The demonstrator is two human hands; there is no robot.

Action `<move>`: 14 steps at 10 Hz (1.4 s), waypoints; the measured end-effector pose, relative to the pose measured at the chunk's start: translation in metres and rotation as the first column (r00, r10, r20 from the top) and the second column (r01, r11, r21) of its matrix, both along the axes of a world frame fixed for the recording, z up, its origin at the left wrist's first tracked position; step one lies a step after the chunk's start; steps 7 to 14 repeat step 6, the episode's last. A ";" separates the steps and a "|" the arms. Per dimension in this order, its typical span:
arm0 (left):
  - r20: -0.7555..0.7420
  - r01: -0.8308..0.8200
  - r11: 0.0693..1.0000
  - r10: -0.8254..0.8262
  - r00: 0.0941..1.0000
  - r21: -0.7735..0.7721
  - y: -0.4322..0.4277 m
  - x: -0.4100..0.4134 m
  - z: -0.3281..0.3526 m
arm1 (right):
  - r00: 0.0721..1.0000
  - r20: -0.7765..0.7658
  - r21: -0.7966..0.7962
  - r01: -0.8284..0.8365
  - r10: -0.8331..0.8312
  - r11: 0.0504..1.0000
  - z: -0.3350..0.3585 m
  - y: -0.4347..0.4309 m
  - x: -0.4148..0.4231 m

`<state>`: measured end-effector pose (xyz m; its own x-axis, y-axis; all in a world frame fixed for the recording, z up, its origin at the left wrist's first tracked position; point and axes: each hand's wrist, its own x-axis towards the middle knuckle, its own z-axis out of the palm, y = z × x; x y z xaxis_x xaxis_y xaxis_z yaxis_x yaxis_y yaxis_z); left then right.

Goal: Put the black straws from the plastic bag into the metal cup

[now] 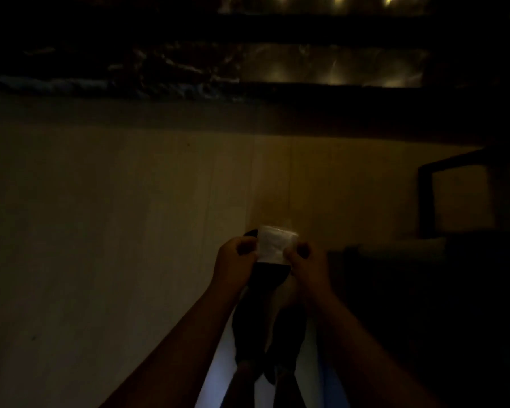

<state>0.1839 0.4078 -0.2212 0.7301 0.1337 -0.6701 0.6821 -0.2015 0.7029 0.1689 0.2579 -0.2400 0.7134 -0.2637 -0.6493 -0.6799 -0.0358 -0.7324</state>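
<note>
**A:** Entry one, plastic bag [277,245]. Where was it?

**B:** Near centre, held up between both hands over a pale surface. The light was too dim to tell floor from tabletop. The bag's upper part was clear, its lower part dark.

**A:** Hands?

**B:** The left hand [236,260] had its fingers curled and pinched the bag's left edge. The right hand [305,263] pinched the right edge the same way. Gripping opposite edges probably served to pull the mouth apart.

**A:** Black straws?

**B:** A dark mass [273,270] low in the bag was taken to be the black straws. They could not be counted, and none looked to be out of the bag.

**A:** Metal cup?

**B:** Not found in view, so the opening step was judged unfinished.

**A:** Other items?

**B:** A dark-framed pale panel [460,195] stood at the right. Glossy dark shelving [321,66] at the far side caught reflected lights.
</note>
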 end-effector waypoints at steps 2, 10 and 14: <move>-0.142 -0.028 1.000 0.028 0.989 0.004 0.009 -0.019 -0.139 | 0.988 -0.129 -0.042 -0.090 0.084 0.995 -0.151 0.014 -0.009; -0.328 -0.117 0.986 0.074 0.942 -0.115 0.027 -0.056 -0.225 | 0.955 -0.270 0.168 -0.076 0.120 0.983 -0.232 0.037 -0.038; -0.328 -0.117 0.986 0.074 0.942 -0.115 0.027 -0.056 -0.225 | 0.955 -0.270 0.168 -0.076 0.120 0.983 -0.232 0.037 -0.038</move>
